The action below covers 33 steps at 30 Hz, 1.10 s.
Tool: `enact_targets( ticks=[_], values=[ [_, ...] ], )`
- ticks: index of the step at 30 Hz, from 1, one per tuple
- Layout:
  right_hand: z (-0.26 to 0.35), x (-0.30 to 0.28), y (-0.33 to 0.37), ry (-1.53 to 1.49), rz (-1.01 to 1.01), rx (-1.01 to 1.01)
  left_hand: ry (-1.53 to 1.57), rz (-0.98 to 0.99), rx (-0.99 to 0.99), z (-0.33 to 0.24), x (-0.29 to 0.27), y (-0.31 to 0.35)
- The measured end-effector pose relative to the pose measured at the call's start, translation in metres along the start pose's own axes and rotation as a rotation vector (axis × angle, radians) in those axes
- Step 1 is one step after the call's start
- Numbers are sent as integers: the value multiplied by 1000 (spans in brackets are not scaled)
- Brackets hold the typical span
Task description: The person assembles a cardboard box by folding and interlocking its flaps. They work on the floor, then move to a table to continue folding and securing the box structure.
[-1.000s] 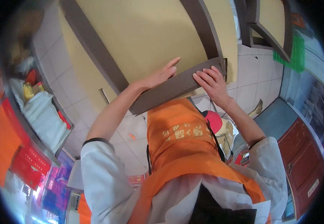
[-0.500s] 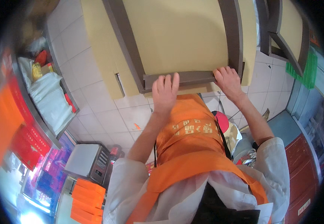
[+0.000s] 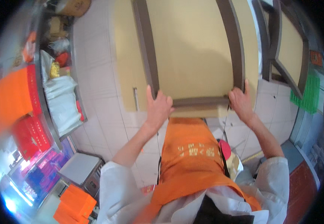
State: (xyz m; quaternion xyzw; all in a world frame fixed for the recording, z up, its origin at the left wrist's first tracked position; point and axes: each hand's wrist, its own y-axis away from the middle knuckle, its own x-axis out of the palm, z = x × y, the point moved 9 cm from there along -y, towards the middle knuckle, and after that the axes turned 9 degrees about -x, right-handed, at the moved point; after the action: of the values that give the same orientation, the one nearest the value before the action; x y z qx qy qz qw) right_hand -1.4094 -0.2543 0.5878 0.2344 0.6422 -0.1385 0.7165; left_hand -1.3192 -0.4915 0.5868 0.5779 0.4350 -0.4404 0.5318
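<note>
A large tan cardboard sheet (image 3: 192, 48) with brown upright strips along its sides lies in front of me. One brown strip (image 3: 203, 101) crosses its near end, between the left side strip (image 3: 146, 44) and the right side strip (image 3: 233, 41). My left hand (image 3: 157, 110) is closed round the near left corner, its thumb side pointing up along the strip. At the near right corner my right hand (image 3: 241, 103) grips in the same way, one finger stretched along the side strip. The fingers' undersides are hidden.
A similar brown-edged tan piece (image 3: 290, 48) stands at the far right, beside a green plastic crate (image 3: 306, 97). Left, a shelf holds a white bag (image 3: 61, 104). Nearer stand a metal-topped machine (image 3: 80, 168) and an orange folded thing (image 3: 74, 205). Pale floor tiles (image 3: 95, 74) surround the sheet.
Both hands have shifted from the top of the near strip to the two near corners. The near strip now stands between the side strips. The whole view has swung a little.
</note>
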Motion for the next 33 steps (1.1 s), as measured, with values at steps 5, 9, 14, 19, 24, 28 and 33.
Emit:
enact_targets(
  ticks=[5,9,14,19,24,28,33],
  values=[
    [-1,6,-2,-41,80,32,-38,17,-5,-2,-5,2],
    [0,-3,-1,-45,42,27,-75,-99,32,-5,-14,4],
    [1,-1,-3,32,98,44,-34,46,21,-3,3,-3],
    [2,0,-5,81,141,76,2,82,114,-5,2,-11],
    [-1,3,-3,-58,173,133,72,6,191,-2,-10,-11],
    [4,13,0,-121,272,188,57,240,206,1,19,-4],
    [51,2,28,-366,455,114,102,330,312,-5,18,49]
  ],
)
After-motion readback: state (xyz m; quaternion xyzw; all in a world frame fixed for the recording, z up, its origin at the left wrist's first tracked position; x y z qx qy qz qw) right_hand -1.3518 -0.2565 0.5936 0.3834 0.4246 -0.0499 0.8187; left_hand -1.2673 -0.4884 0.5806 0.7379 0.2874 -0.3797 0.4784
